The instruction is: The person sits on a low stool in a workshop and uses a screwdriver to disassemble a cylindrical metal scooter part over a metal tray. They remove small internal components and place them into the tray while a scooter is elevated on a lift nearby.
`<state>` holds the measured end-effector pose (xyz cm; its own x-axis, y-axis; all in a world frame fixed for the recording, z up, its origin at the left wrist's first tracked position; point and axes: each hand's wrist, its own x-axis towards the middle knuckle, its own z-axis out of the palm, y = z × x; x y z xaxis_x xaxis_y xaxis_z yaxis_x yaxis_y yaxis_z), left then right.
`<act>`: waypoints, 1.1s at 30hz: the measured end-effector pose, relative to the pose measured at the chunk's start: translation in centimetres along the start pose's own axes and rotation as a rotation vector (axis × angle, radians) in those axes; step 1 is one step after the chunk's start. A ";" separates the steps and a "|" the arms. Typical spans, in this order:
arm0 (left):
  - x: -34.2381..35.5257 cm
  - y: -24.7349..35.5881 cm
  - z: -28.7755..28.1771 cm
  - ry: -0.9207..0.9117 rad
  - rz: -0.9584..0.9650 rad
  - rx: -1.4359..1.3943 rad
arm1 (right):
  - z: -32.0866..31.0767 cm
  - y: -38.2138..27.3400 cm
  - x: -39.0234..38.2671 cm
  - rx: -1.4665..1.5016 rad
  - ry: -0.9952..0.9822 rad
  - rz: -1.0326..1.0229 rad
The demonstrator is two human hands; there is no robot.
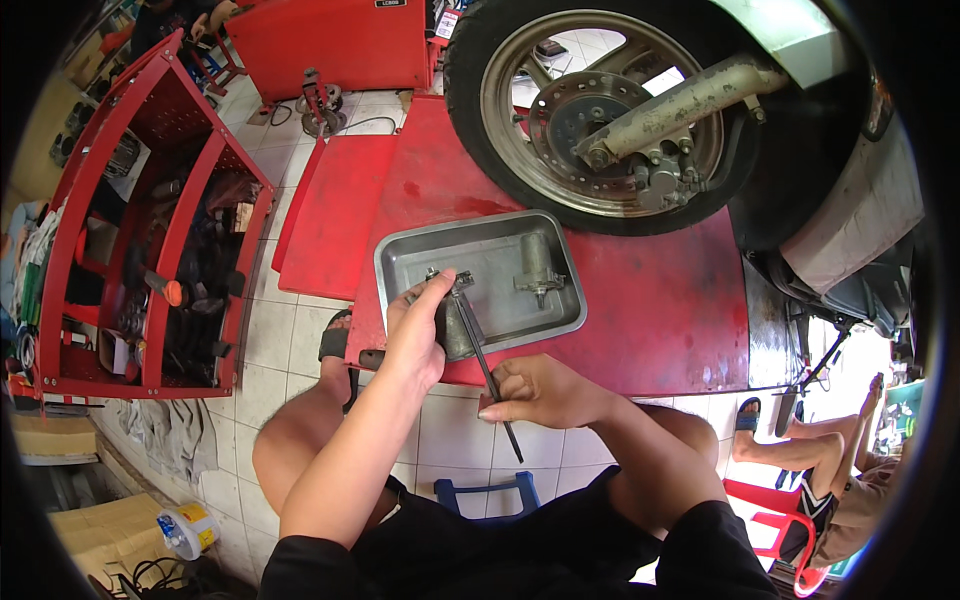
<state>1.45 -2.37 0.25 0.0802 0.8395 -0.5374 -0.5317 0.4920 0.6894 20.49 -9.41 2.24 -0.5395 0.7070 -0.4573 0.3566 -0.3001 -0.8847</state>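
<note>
In my left hand (pixel 415 325), held closed over the near left part of a grey metal tray (pixel 390 290), is a grey cylindrical motor (pixel 459 335) with a metal fitting at its far end. A long thin black rod (pixel 478 350) slants across the motor toward me and past the tray's near rim. The fingers of my right hand (pixel 540 390) are closed round the rod's lower part, beside a small reddish-brown piece (pixel 485 403) that I cannot make out. Inside the tray at the right, a second cylindrical motor (pixel 537 262) rests with its shaft toward me.
The tray rests on a red work platform (pixel 650 310), with a dark tool handle (pixel 371 358) by its near left corner. Beyond is a motorcycle wheel (pixel 590 110). A red tool cart (pixel 150 240) stands left; a seated person (pixel 830 470) is at right. Below me is a blue stool (pixel 487 492).
</note>
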 end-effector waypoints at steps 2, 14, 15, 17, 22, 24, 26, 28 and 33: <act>-0.5 0.0 0.4 0.001 -0.032 -0.018 | -0.3 -0.5 -0.3 0.422 -0.177 0.116; -0.4 -0.6 0.4 -0.044 -0.155 -0.044 | -0.5 1.7 0.5 0.236 -0.174 -0.033; -0.4 -0.6 0.3 -0.040 -0.153 -0.052 | -0.4 1.4 0.5 0.260 -0.167 -0.006; -0.2 -0.7 0.2 -0.032 -0.149 -0.068 | -0.3 0.2 0.3 0.331 -0.170 0.105; 0.1 -0.9 -0.2 -0.029 -0.138 -0.025 | -0.6 -0.3 0.0 0.491 -0.237 0.097; 0.1 -0.8 -0.2 -0.034 -0.131 -0.025 | -0.9 -0.4 0.1 0.404 -0.235 0.092; -0.1 -0.6 0.1 -0.039 -0.137 -0.043 | -1.2 0.3 0.2 0.331 -0.215 0.049; -0.1 -0.3 0.2 -0.034 -0.142 -0.057 | -1.2 0.4 0.2 0.317 -0.190 0.061; -0.2 -0.3 0.3 0.005 -0.138 -0.047 | -0.5 0.3 0.2 0.453 -0.155 0.019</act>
<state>1.84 -2.58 0.29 0.1513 0.7636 -0.6277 -0.5545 0.5912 0.5856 20.94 -9.06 1.91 -0.6561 0.6049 -0.4512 0.0176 -0.5855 -0.8105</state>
